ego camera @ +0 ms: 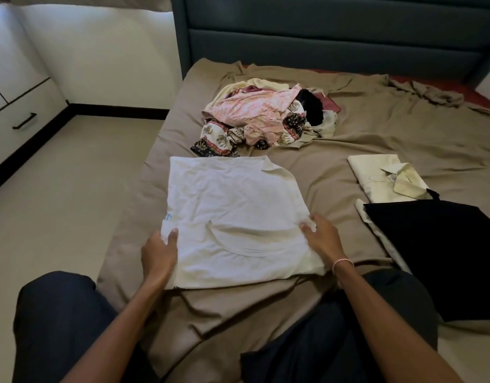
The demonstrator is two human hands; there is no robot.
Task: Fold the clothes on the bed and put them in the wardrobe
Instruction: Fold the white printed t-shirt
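Two garments already folded at the right of the bed (376, 139): a cream collared shirt (376, 175) and, just beside it on the near side, a black piece (437, 250). Third now in hand: white T-shirt (232, 205), flat on the bed at the near left, neckline toward the person, sides apparently turned in to a rough rectangle.

Grip, left hand (158, 255): at the near left edge, thumb on top, fingers tucked under the cloth, pinching it. Grip, right hand (322, 239): at the near right edge, fingers curled on a bunch of fabric.

Judged step: midway through folding this shirt, crosswise fold not yet made. Next move, as estimated: lift the near edge with both grips level, carry toward the far hem, lay down square, smooth flat.

Beyond the far hem, unfolded heap (265, 120), near but apart; patterned, pink and black pieces mixed. Most of the task remaining. At far left, white cabinet (20, 106) with a drawer; whether the wardrobe, cannot tell.
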